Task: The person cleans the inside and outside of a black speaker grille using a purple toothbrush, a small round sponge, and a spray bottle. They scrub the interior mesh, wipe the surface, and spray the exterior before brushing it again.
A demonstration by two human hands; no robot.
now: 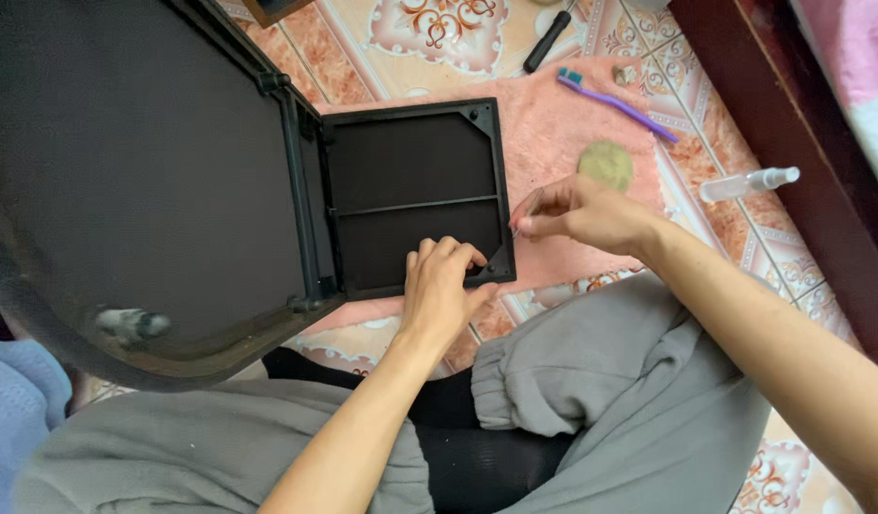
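My left hand (441,286) presses, fingers curled, on the near right corner of the black hinged panel (415,195) to steady it on the pink mat (553,124). My right hand (577,211) pinches something thin just beside the panel's right edge.

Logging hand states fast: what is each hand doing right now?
Left hand: fingers curled, pressing on the black panel corner.
Right hand: pinched shut; contents cannot be told.

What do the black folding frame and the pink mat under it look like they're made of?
Black frame: probably plastic or painted metal, since it looks matte, rigid and moulded at the corners. Pink mat: soft, fuzzy fabric, judging by its plush nap.
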